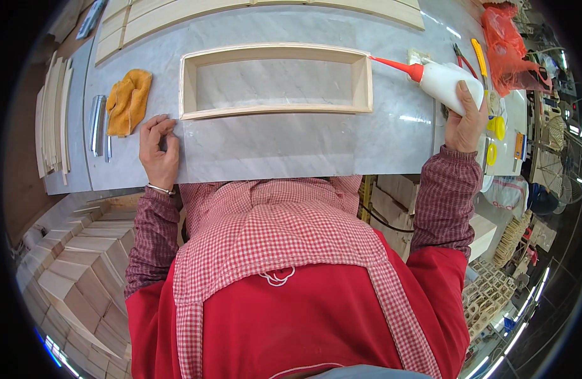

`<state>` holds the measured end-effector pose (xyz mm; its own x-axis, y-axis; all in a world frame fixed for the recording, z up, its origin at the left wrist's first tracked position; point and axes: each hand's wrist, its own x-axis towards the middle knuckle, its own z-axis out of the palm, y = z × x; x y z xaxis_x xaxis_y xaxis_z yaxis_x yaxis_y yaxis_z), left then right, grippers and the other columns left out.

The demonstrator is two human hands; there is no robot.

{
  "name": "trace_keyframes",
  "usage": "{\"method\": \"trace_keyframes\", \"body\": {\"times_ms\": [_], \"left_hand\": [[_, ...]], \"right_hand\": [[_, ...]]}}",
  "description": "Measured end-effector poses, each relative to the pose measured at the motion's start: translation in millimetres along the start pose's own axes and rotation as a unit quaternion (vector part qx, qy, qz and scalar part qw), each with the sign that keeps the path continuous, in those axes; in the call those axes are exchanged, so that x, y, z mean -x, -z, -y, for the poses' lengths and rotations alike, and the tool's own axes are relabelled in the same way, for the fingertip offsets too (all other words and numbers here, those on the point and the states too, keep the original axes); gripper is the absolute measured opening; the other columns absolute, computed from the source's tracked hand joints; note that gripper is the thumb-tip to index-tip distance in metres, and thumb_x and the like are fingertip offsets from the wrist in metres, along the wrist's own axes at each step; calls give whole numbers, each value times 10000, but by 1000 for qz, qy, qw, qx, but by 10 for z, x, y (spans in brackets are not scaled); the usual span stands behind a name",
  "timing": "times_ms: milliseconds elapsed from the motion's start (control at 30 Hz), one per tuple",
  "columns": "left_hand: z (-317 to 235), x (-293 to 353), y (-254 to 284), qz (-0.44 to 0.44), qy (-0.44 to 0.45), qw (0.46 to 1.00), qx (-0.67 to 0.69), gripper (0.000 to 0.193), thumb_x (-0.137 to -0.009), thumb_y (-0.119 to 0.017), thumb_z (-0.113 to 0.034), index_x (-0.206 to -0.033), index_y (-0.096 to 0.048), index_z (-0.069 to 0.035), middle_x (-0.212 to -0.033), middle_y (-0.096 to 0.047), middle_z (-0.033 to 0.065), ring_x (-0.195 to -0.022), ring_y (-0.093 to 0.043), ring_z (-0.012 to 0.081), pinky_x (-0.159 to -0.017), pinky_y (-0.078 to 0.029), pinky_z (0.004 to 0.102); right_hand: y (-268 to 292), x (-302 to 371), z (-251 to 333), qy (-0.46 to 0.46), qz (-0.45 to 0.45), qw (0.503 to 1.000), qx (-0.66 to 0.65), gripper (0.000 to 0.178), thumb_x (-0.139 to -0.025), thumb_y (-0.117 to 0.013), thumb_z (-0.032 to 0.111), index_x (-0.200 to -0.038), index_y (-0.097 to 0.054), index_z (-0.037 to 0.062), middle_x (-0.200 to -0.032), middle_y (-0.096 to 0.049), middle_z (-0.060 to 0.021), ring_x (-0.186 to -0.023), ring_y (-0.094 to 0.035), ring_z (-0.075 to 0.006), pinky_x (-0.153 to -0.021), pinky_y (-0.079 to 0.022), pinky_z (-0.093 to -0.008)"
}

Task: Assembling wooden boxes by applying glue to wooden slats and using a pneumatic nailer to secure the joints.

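On the grey marbled tabletop lies a long rectangular wooden frame [272, 111], its inside showing the table surface. My right hand [466, 120] grips a white glue bottle [444, 88] with a long red nozzle [401, 67]. The bottle is tilted, and the nozzle's tip is at the frame's far right corner. My left hand [159, 149] rests on the table close to the frame's near left corner, fingers curled; whether anything is in them is hidden. Beyond that hand lies a crumpled orange cloth [128, 102].
Wooden strips [53, 120] stand at the far left, beside metal pieces [97, 126]. Long boards [240, 19] lie at the back. Right of the bottle are pliers [463, 58], a yellow-handled tool [478, 55], yellow tape rolls [496, 127] and a red plastic bag [507, 50].
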<state>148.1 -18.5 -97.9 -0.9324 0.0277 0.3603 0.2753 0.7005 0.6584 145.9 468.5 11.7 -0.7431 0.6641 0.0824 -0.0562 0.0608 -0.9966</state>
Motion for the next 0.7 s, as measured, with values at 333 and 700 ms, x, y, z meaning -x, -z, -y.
{"method": "trace_keyframes", "body": {"times_ms": [333, 700], "left_hand": [[20, 18, -9, 4, -6, 1000, -3, 239, -744, -560, 57, -954, -641, -24, -1058, -583, 83, -962, -557, 221, -832, -455, 281], [10, 17, 20, -6, 8, 1000, -11, 241, -739, -536, 63, -937, -644, -21, -1047, -584, 83, -932, -557, 222, -806, -463, 289]], "right_hand": [[250, 293, 8, -20, 10, 1000, 7, 484, -799, -699, 127, -1190, -471, -44, -1111, -545, -171, -966, -569, -231, -831, -491, -270], [448, 693, 70, -18, 14, 1000, 15, 434, -798, -674, 90, -1175, -498, -31, -1051, -573, -136, -913, -566, -204, -814, -474, -274]]}}
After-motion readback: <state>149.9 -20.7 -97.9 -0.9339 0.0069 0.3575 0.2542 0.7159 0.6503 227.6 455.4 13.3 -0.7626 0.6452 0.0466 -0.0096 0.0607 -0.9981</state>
